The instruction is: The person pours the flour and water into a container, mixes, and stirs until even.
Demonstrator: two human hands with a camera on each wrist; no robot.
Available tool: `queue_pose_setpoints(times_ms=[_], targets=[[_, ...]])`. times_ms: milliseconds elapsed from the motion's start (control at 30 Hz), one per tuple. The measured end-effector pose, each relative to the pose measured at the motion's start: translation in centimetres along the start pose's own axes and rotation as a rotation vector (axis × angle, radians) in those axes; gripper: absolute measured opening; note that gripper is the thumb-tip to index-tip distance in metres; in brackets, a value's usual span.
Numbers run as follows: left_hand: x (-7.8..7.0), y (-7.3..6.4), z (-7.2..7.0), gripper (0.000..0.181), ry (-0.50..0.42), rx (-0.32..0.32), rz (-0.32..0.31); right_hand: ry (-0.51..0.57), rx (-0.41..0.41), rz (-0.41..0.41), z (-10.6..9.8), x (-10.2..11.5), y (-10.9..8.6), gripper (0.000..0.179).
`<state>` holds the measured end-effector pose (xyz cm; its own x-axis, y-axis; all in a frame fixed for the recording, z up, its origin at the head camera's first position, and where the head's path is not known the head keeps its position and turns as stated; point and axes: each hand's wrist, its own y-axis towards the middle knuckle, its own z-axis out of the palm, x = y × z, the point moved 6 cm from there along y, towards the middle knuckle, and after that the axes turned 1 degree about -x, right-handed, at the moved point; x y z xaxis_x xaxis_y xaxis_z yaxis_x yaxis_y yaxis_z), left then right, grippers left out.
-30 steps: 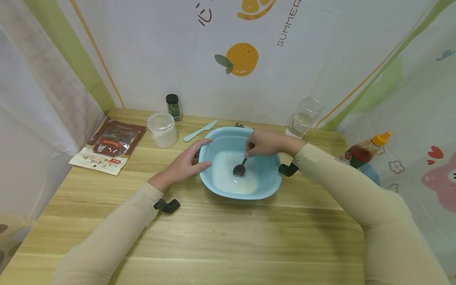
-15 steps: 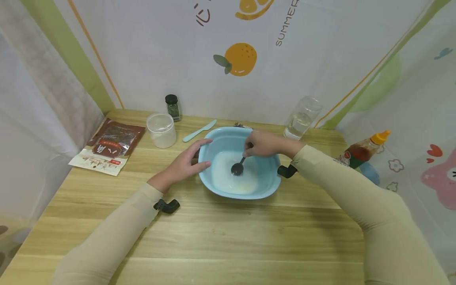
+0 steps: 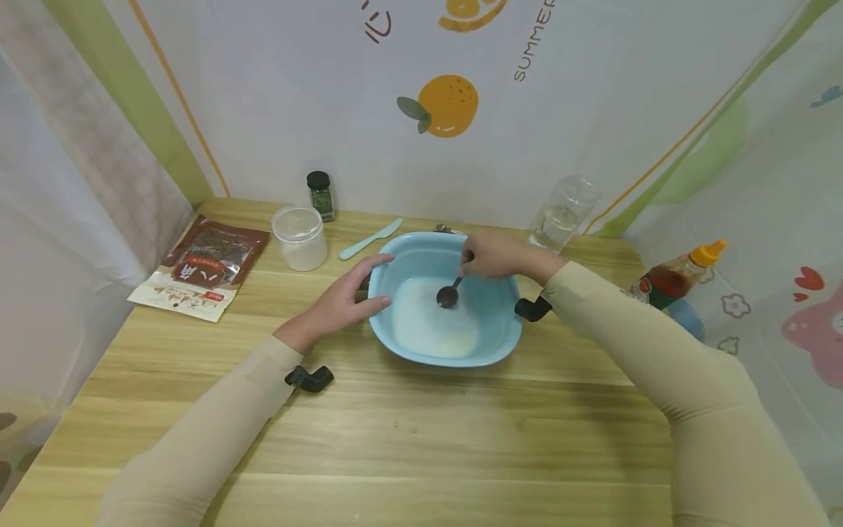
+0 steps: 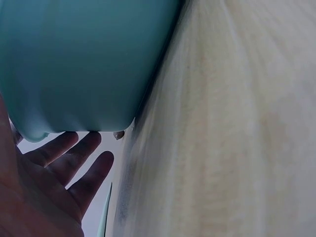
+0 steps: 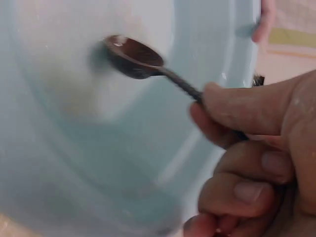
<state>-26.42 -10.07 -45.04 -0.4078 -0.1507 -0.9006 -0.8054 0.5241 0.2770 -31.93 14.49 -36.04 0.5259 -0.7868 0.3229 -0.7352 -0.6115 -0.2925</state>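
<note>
A light blue basin [image 3: 446,360] stands on the wooden table with a shallow layer of milky white contents [image 3: 421,322] in it. At its left side my left hand [image 3: 339,300] holds the rim, thumb over the edge. In the left wrist view several fingertips [image 4: 89,140] touch the outer wall from outside. My right hand [image 3: 500,256] reaches over the far right rim and grips a dark spoon [image 3: 448,296] by its handle. The right wrist view shows the spoon's bowl [image 5: 136,54] inside the basin, tilted, seemingly just above the white layer; contact cannot be told.
Behind the basin lie a pale green plastic knife [image 3: 371,239] and a small metallic item [image 3: 444,229]. A white-filled jar [image 3: 299,241], a spice jar [image 3: 321,196] and a packet [image 3: 211,263] are left. A clear bottle [image 3: 560,219] and a sauce bottle [image 3: 675,278] stand right.
My right hand has moved the spoon slightly right and toward the far side of the basin. The left hand stays at the rim, and the basin keeps its place.
</note>
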Motion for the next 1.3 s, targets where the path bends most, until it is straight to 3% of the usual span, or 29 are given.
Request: queue_pose_setpoints(times_ms=[100, 233, 400, 533, 667, 800, 967, 1133, 1200, 1300], targets=[[0.0, 0.1, 0.1, 0.075, 0.001, 0.005, -0.001, -0.034, 0.022, 0.000, -0.1, -0.2, -0.2, 0.018], [0.0, 0.1, 0.1, 0.075, -0.009, 0.003, 0.001, -0.002, 0.021, -0.019, 0.2, 0.0, 0.1, 0.022], [0.2, 0.1, 0.1, 0.075, -0.006, 0.005, 0.005, 0.005, -0.067, 0.076, -0.5, -0.8, 0.2, 0.036], [0.0, 0.1, 0.1, 0.075, 0.006, 0.003, 0.002, -0.005, -0.082, 0.141, -1.0, -1.2, -0.3, 0.051], [-0.2, 0.0, 0.0, 0.074, 0.005, -0.002, -0.002, -0.009, -0.101, 0.137, -0.8, -0.8, 0.0, 0.041], [-0.2, -0.1, 0.0, 0.074, 0.004, -0.002, -0.001, -0.013, -0.092, 0.064, -0.3, -0.3, 0.1, 0.026], [-0.2, -0.1, -0.1, 0.075, 0.011, -0.006, -0.001, -0.002, -0.029, 0.021, 0.0, 0.2, 0.2, 0.022], [-0.2, -0.2, -0.2, 0.075, 0.003, -0.009, 0.006, 0.043, -0.068, 0.074, 0.1, 0.4, 0.7, 0.032], [-0.2, -0.2, -0.2, 0.075, 0.005, -0.005, 0.006, 0.037, -0.096, 0.121, -0.1, 0.1, 0.7, 0.041], [-0.2, -0.2, -0.2, 0.075, 0.011, 0.001, 0.001, -0.003, -0.093, 0.151, -0.3, -0.3, 0.5, 0.040]])
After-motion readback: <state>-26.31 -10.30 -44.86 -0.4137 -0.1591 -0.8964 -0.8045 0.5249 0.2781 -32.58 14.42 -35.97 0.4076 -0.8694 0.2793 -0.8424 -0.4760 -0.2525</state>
